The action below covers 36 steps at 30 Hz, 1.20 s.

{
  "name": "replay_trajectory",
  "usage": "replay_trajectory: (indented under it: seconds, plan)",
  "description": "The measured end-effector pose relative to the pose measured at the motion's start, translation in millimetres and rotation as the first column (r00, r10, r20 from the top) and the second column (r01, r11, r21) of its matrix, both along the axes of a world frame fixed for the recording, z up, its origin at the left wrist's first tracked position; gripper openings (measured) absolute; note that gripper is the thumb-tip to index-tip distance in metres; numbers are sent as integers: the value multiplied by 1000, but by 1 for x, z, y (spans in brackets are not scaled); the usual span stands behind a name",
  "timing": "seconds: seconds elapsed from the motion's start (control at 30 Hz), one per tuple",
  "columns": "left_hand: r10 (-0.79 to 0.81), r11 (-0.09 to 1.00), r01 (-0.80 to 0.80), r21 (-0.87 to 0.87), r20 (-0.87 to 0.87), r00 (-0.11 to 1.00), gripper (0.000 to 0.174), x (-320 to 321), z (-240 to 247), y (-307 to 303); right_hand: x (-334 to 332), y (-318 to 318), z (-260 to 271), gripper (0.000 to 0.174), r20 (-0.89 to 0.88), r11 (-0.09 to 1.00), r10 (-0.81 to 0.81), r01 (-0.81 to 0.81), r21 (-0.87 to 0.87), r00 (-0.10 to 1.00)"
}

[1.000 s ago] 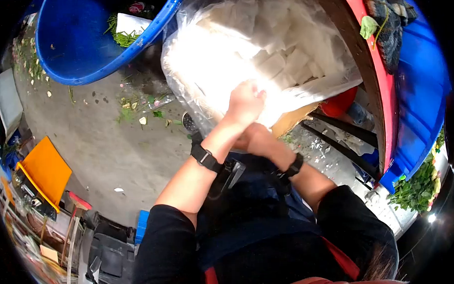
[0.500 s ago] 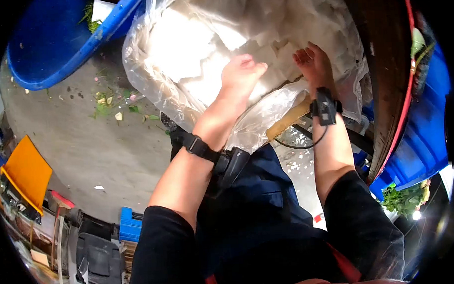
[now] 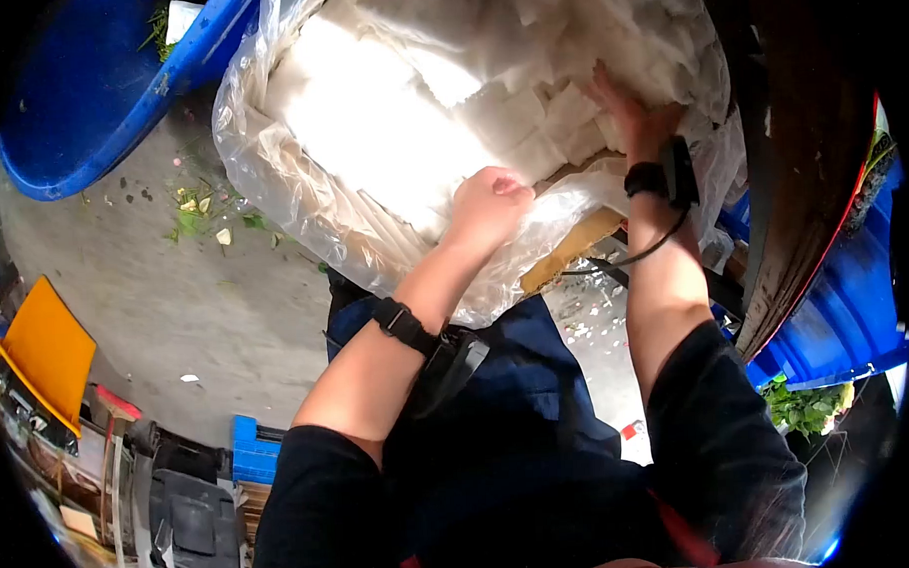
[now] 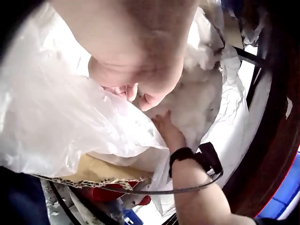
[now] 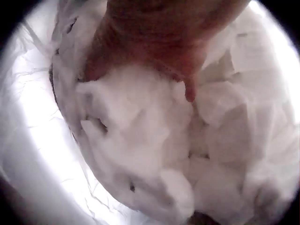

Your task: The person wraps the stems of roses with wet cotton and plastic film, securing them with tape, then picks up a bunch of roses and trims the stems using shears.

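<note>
White soft pieces fill a box lined with a clear plastic bag. My left hand is over the near part of the box, beside the liner, its fingers loosely curled; nothing shows in them in the left wrist view, where the hand hangs above the plastic. My right hand reaches into the right side of the box with fingers extended on the white pieces. In the right wrist view the fingers of that hand touch the white material, which partly hides them.
A blue tub stands at the upper left and a dark curved rim runs along the right. A cardboard edge shows under the liner. Petals and leaves lie on the floor. An orange panel and black bin are at the lower left.
The hands were close together at first; my right hand has moved away to the right and deeper among the white pieces. My left hand has lowered toward the near edge since half a second ago.
</note>
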State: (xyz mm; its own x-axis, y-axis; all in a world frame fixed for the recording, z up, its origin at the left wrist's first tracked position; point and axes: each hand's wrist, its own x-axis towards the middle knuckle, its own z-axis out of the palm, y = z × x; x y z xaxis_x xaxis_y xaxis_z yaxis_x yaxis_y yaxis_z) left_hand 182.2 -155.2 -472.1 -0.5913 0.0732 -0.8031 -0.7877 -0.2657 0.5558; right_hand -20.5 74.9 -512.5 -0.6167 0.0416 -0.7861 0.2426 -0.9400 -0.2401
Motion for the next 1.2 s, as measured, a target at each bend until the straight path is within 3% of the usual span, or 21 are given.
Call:
replay_trajectory:
  seconds: [0.1,0.23,0.3,0.33,0.4,0.5,0.53,0.6,0.67,0.7,0.73,0.77,0.8,0.83,0.87,0.93,0.97,1.0,1.1,1.13,1.2]
  plan:
    - [25,997,-29,69,61,998,37,6,-4,-3,-22,-12,-10,121,234,921,-319,358,-152,919]
    - [10,998,-15,63,78,997,36,13,-1,-11,-25,3,-19,100,274,925,-253,315,-214,928]
    - [-33,999,30,42,72,997,35,18,3,-17,-32,-7,-5,82,292,942,-295,328,-71,910]
    - [-16,999,12,46,78,997,33,21,4,-20,-25,-20,10,53,267,950,-304,311,17,914]
    - [17,998,-22,60,90,996,29,24,12,-28,-18,-14,11,42,235,920,-386,391,26,892]
    - [77,993,-89,73,157,985,27,19,41,-43,8,3,12,24,-31,974,-209,211,78,977]
    - [94,991,-107,75,165,982,28,18,48,-47,21,6,14,23,-99,959,-100,122,256,990]
    - [131,986,-147,80,176,976,30,12,59,-55,50,-3,33,21,-166,803,148,-21,596,975]
    - [148,982,-160,97,126,981,33,6,68,-62,82,-17,56,19,-129,504,393,-96,858,911]
    - [154,981,-165,106,105,983,35,3,73,-66,95,-29,76,20,-62,690,179,-80,719,982]
    - [107,986,-114,125,61,992,47,-2,79,-72,107,-42,97,20,30,824,-81,50,564,996]
    - [146,983,-145,115,-4,989,49,-5,86,-75,119,-60,126,22,428,874,-463,481,71,777]
    - [184,979,-176,108,-70,980,51,-6,92,-79,150,-77,149,24,212,977,-107,64,202,971]
    - [219,973,-207,102,-136,966,54,-6,98,-83,178,-80,157,26,53,911,242,-246,331,969]
    - [193,979,-187,80,-87,977,63,-6,103,-91,207,-82,165,28,-73,735,527,-411,540,847]
    - [222,872,-213,441,31,975,59,4,112,-103,237,-100,181,31,-42,720,601,-518,462,798]
    - [218,770,-231,595,95,971,57,13,116,-110,243,-123,204,32,121,829,500,-515,218,857]
    - [227,792,-193,579,15,974,64,26,124,-114,254,-126,205,35,90,787,582,-587,190,808]
    - [192,891,-18,453,-341,920,68,58,169,-137,279,-139,234,40,66,611,725,-685,396,685]
    - [193,886,6,463,-381,904,73,64,189,-147,281,-139,245,50,43,548,773,-700,457,633]
    - [226,940,-86,330,-414,882,70,70,222,-161,278,-143,280,58,260,-41,936,-660,750,238]
